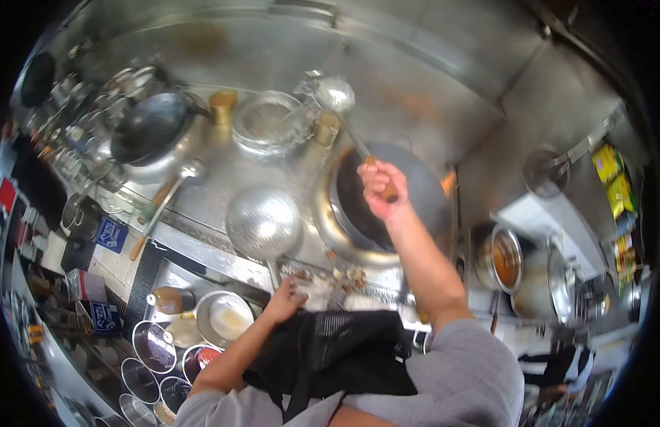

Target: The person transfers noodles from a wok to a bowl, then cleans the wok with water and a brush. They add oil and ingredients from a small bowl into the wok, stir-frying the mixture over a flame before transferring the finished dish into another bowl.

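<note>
Ladle (337, 95) extends beyond the right hand (382, 189), which clenches its handle above a wok (424, 178). Swung low, it could topple the canister (326, 129) ahead of that hand; the left hand (284, 300) meets a strainer's (264, 220) handle, grip unclear.

The right arm (431, 267) reaches forward, its right hand (382, 188) closed in a firm grip; the left arm (241, 349) bends, its left hand (285, 302) lower, fingers curled.
</note>
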### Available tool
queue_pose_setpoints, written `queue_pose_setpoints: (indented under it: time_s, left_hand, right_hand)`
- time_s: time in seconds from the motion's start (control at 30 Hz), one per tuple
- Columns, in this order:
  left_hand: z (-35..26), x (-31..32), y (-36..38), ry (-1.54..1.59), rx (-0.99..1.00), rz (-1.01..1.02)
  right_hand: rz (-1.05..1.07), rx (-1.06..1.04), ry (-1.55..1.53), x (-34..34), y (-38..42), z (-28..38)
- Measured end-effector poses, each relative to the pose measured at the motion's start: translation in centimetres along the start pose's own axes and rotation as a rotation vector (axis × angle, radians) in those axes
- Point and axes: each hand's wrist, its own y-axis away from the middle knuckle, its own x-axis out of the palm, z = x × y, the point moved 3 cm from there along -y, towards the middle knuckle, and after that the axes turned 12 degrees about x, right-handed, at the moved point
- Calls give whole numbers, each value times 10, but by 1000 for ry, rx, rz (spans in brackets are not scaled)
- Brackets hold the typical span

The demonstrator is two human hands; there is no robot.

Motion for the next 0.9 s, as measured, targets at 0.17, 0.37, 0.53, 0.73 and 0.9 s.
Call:
queue_pose_setpoints:
  time_s: [0.17, 0.37, 0.53, 0.73, 0.9]
  left_hand:
    - [28, 70, -14, -428, -116, 8]
    - [21, 90, -13, -601, -22, -113]
    - [57, 81, -46, -564, 111, -48]
    - [-64, 73, -62, 520, 12, -198]
    - [-103, 103, -96, 717, -207, -130]
  right_hand:
    - [-303, 3, 55, -6, 122, 33]
    - [-689, -56, 299, -37, 264, 45]
    - [-1046, -212, 1102, -86, 381, 9]
    - [-1464, -277, 1355, -229, 484, -77]
    - [-1611, 427, 1493, -305, 502, -133]
